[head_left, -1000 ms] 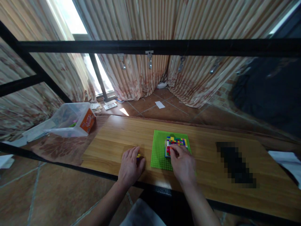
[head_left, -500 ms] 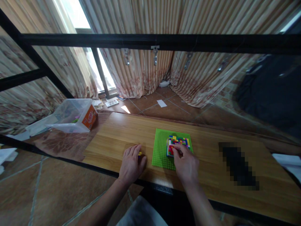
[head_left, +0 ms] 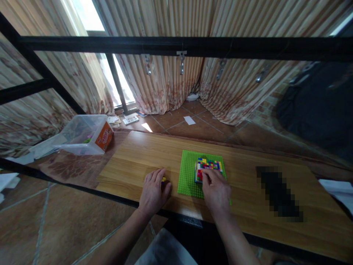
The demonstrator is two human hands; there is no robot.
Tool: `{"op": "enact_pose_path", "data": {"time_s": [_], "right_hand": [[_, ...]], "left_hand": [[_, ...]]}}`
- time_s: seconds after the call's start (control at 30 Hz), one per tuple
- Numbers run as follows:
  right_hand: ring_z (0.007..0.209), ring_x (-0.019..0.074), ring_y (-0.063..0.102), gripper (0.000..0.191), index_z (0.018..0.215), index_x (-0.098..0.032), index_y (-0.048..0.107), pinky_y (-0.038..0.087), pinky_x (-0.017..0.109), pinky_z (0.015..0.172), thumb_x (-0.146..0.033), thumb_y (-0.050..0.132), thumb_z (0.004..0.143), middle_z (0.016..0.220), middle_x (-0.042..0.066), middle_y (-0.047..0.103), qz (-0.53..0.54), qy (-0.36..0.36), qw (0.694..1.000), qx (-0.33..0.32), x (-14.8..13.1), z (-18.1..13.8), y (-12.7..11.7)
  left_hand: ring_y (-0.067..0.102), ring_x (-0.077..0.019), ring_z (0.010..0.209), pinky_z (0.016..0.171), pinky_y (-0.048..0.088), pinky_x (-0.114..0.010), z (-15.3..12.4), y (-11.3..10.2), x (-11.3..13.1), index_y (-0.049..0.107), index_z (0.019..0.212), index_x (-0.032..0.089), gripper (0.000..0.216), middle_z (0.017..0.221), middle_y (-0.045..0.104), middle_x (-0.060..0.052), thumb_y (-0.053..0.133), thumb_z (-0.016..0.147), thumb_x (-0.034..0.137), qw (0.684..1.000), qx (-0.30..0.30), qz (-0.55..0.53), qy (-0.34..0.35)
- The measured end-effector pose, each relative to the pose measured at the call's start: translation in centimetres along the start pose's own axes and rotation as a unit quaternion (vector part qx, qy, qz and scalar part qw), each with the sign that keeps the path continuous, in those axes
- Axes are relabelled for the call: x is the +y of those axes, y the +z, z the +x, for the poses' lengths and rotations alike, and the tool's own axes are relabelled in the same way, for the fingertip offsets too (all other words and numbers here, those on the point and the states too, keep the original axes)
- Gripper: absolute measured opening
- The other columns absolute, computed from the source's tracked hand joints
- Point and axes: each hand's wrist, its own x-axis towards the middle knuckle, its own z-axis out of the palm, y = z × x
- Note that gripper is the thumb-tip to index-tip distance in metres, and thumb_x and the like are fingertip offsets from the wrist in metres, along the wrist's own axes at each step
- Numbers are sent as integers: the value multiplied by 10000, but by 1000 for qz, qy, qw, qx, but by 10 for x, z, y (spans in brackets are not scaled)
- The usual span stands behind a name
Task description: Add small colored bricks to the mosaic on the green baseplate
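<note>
A low block of many-coloured building bricks [head_left: 210, 163] stands on a bright green studded baseplate [head_left: 188, 173]. My right hand [head_left: 216, 189] reaches over the near side of the block, its thumb and index finger pinched at a red building brick [head_left: 200, 173]. Whether that brick is loose or fixed is hidden by the fingers. To the left of the baseplate, my left hand [head_left: 153, 190] rests cupped on the table, fingers curled and thumb apart. Small yellow bricks [head_left: 163, 179] show in the hollow between its thumb and index finger; anything under the palm is hidden.
Both hands work over a long wooden table [head_left: 143, 151]. A dark pixelated shape [head_left: 280, 195] lies at its right. A clear plastic bin [head_left: 82, 147] with an orange label stands beyond the left end. A black metal bar [head_left: 165, 46] crosses above, before curtains.
My right hand has shifted very slightly left and stays pinched at the brick block. The left hand keeps its place by the yellow bricks. The view has tilted a little.
</note>
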Motion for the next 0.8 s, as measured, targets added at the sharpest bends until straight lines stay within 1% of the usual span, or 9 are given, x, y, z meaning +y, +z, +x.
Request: {"op": "enact_pose_path", "data": {"time_s": [0.2,0.37,0.53,0.6,0.7,0.77,0.8], "right_hand": [[934,180,614,279,960,-182,696,483,328,858,-255,427,960,972,77,688,-44,-62,997,15,4,-5,2],[986,195,597,274,1015,-159,676,469,331,887,-207,410,968,1002,98,672,-125,-115,985,-13,4,-9,-1],[1007,225,597,281,1073,-137,656,464,345,892,-152,402,952,1022,117,669,-187,-131,972,-52,3,-9,-3],[1023,229,597,286,1101,-135,646,466,348,896,-133,411,939,1044,122,666,-177,-124,975,-61,3,-8,-2],[1026,207,600,313,1144,-155,627,474,336,903,-141,391,940,1081,109,663,-117,-109,985,-59,2,-9,-2],[1023,188,603,322,1179,-173,606,479,321,907,-185,379,952,1098,95,662,-69,-88,993,-32,5,-10,-9],[1022,185,604,322,1195,-180,595,480,322,908,-219,381,957,1103,91,661,-55,-69,996,-7,9,-10,-14]], "left_hand": [[537,-270,1157,1005,429,-451,0,-1,1,492,1256,168,420,1232,608,-114,572,866,302,1000,0,1,6],[530,-265,1167,1018,421,-449,-1,-1,1,489,1262,167,420,1246,603,-113,565,873,309,1000,-3,0,7],[530,-274,1171,1026,410,-456,-1,1,-2,490,1264,170,416,1256,597,-115,551,880,318,1000,-5,2,10],[536,-279,1163,1020,412,-459,-1,1,-3,497,1258,170,414,1247,601,-118,552,878,324,1000,-1,6,10],[541,-281,1155,1013,419,-457,1,1,-4,508,1247,166,410,1227,610,-121,551,876,334,1000,5,11,15],[547,-283,1147,1006,424,-456,1,1,-4,514,1241,166,406,1214,616,-120,547,877,343,1000,7,15,21],[551,-284,1141,1002,426,-456,2,1,-5,517,1238,166,405,1210,618,-120,544,878,348,1000,8,18,24]]}}
